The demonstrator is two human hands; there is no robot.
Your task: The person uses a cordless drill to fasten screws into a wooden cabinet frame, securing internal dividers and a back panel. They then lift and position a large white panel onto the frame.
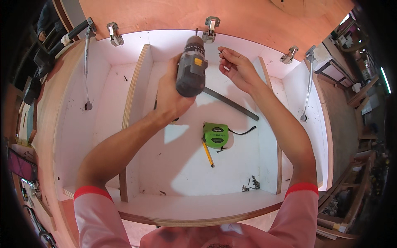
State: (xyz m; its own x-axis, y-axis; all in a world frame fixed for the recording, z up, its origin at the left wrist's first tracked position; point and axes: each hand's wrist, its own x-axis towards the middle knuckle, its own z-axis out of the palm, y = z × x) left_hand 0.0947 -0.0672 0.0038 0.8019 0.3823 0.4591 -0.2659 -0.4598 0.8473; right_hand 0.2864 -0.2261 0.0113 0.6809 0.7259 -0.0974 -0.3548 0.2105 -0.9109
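My left hand (170,93) is wrapped round the handle of a dark cordless drill (191,72) with a yellow patch. The drill's bit points up and away, close to the left side of the middle metal hinge (211,29). To the right of that hinge my right hand (239,68) pinches a small dark screw (220,51) between thumb and fingertips. Both hands are over a white cabinet (194,200) with plywood edges. On its white panel below them lie a green tape measure (216,135), its yellow blade partly out, and a dark bar (231,103).
A wooden lid (248,18) stands at the far side, with a left hinge (115,34) and a right hinge (289,55). Gas struts (86,66) flank the cabinet. Loose screws (253,184) lie inside near the right divider (271,136). Timber frames (347,202) stand at right.
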